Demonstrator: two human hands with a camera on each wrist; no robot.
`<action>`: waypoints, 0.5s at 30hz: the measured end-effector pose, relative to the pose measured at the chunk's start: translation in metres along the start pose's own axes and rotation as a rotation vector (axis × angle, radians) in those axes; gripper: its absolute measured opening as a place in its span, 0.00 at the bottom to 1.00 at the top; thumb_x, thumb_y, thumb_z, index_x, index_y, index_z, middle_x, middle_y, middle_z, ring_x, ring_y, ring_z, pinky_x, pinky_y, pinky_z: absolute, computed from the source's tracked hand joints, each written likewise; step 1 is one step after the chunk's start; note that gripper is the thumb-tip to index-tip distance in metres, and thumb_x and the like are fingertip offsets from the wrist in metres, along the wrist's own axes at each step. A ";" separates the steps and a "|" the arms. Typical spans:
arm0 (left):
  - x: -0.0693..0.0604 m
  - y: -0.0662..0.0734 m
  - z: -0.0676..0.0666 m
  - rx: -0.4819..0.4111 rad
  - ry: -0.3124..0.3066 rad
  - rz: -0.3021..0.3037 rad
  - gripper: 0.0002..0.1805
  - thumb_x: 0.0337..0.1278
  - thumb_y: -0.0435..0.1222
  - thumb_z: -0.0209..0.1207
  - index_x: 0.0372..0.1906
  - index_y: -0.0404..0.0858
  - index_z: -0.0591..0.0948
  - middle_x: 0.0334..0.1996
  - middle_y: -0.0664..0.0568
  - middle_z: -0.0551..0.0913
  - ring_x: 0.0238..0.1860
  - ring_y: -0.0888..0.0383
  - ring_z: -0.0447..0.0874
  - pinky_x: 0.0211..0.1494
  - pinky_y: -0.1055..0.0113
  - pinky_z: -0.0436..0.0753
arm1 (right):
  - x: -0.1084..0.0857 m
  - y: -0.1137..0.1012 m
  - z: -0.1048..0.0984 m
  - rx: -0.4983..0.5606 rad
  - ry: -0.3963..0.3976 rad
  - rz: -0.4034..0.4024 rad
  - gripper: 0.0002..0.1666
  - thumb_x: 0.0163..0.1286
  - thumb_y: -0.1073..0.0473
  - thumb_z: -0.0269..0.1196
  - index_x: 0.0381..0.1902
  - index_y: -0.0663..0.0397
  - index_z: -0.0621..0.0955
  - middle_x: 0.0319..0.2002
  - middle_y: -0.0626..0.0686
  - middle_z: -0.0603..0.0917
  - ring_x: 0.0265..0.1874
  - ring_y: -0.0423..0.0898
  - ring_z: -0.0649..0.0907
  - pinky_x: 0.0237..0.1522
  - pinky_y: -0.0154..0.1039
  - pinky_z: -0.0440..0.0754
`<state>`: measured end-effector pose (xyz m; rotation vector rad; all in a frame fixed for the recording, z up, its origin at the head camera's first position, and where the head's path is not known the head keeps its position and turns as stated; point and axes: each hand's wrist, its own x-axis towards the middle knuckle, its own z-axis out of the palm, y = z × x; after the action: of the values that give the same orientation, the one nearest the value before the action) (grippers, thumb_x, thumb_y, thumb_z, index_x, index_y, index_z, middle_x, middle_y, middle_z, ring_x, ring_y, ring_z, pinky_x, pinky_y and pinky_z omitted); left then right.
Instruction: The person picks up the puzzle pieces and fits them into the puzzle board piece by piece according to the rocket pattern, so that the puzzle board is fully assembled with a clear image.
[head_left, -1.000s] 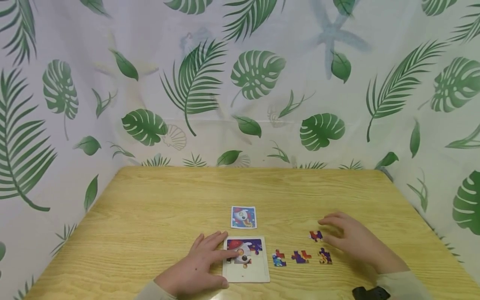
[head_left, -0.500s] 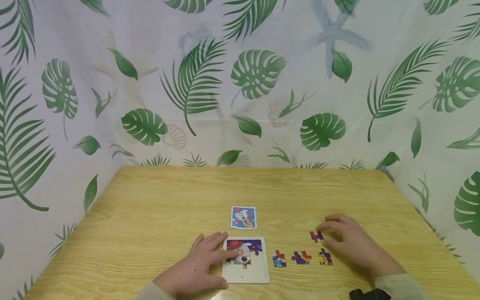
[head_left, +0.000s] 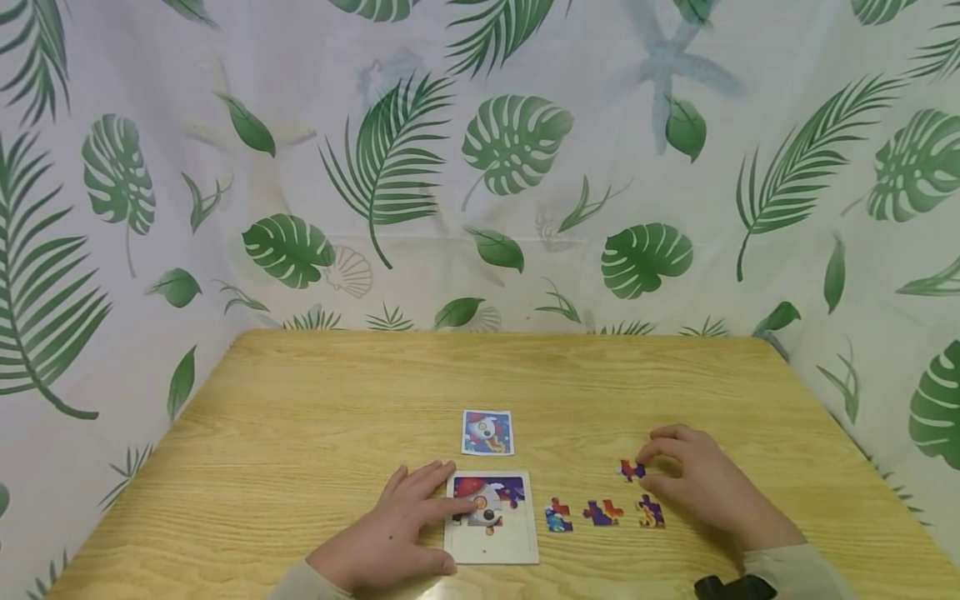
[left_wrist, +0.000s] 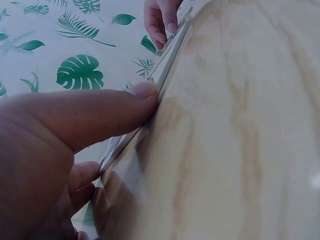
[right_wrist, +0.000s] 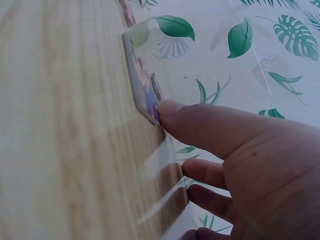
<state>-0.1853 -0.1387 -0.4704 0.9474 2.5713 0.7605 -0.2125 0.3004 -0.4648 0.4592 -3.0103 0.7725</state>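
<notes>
Jigsaw piece (head_left: 630, 471) lies on the desk (head_left: 337, 400), lower right of the frame; my right hand's (head_left: 693, 483) fingertips are now nearer its right edge, making it, I judge, the step in hand; whether they pinch it I cannot tell; my left hand (head_left: 401, 533) lies, fingers extended, on the partly filled tray (head_left: 472, 548); the piece looks red and purple.

From where I'm standing it's some kind of screened-off nook, tbh can't tell if that's in a home or a studio. Creased white sheeting printed with green leaves (head_left: 562, 287), plus a faded blue starfish print (head_left: 663, 67) and a pale outlined shell print (head_left: 350, 272), hangs round three sides of a rectangular yellow-brown wood-grain bench (head_left: 322, 400).
</notes>
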 end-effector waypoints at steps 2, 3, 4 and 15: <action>0.000 0.000 0.000 -0.002 0.000 -0.001 0.35 0.59 0.58 0.64 0.73 0.69 0.69 0.81 0.53 0.50 0.80 0.49 0.41 0.76 0.38 0.36 | 0.000 0.000 0.000 -0.002 -0.003 0.007 0.08 0.66 0.49 0.71 0.43 0.36 0.86 0.62 0.61 0.76 0.63 0.69 0.70 0.60 0.72 0.67; 0.000 0.000 0.000 -0.001 -0.001 -0.003 0.35 0.59 0.58 0.64 0.73 0.69 0.69 0.81 0.53 0.49 0.80 0.49 0.41 0.77 0.38 0.36 | 0.000 -0.001 0.000 -0.005 -0.002 0.009 0.08 0.66 0.49 0.71 0.43 0.36 0.86 0.62 0.60 0.77 0.63 0.69 0.71 0.60 0.71 0.67; 0.000 0.000 0.000 -0.003 0.000 -0.005 0.35 0.59 0.58 0.64 0.73 0.69 0.69 0.81 0.53 0.50 0.80 0.49 0.41 0.77 0.38 0.36 | 0.001 -0.001 -0.001 -0.010 0.000 0.013 0.08 0.66 0.49 0.71 0.43 0.36 0.86 0.62 0.60 0.77 0.62 0.68 0.71 0.61 0.71 0.68; 0.001 -0.002 0.002 -0.001 0.002 -0.002 0.36 0.58 0.57 0.65 0.72 0.69 0.69 0.81 0.53 0.50 0.80 0.49 0.41 0.76 0.38 0.35 | 0.004 -0.004 0.001 -0.068 0.053 0.034 0.08 0.63 0.53 0.71 0.38 0.47 0.86 0.56 0.58 0.81 0.59 0.66 0.76 0.60 0.66 0.72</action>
<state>-0.1860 -0.1389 -0.4733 0.9446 2.5728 0.7622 -0.2147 0.2954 -0.4637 0.3805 -2.9913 0.6702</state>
